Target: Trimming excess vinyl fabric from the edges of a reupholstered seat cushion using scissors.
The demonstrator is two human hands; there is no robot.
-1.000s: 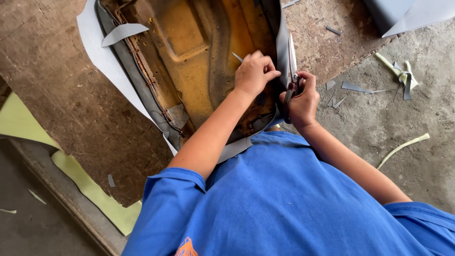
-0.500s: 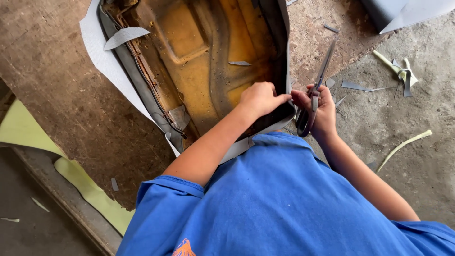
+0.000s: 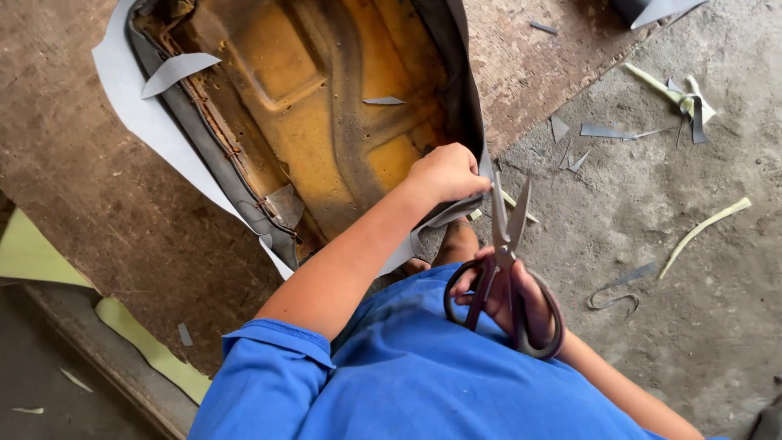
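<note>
An upturned seat base (image 3: 326, 106) with a rusty yellow underside lies on a brown board (image 3: 90, 195). Grey cover material (image 3: 142, 122) wraps its edges. My left hand (image 3: 446, 173) grips the grey cover at the seat's near right corner, fingers closed on the fabric edge. My right hand (image 3: 509, 297) holds large dark scissors (image 3: 507, 244) by the loops, with the blades slightly apart and pointing up at the cover edge beside my left hand. My blue sleeves fill the lower view.
Grey and pale yellow offcut strips (image 3: 676, 94) litter the concrete floor (image 3: 692, 269) to the right. A pale yellow foam sheet (image 3: 49, 269) lies under the board's left edge. A grey scrap (image 3: 383, 101) rests inside the seat base.
My right hand has dropped back from the seat edge and turned the scissors upright with the blades parted. My left hand has shifted along the cover edge and still grips it.
</note>
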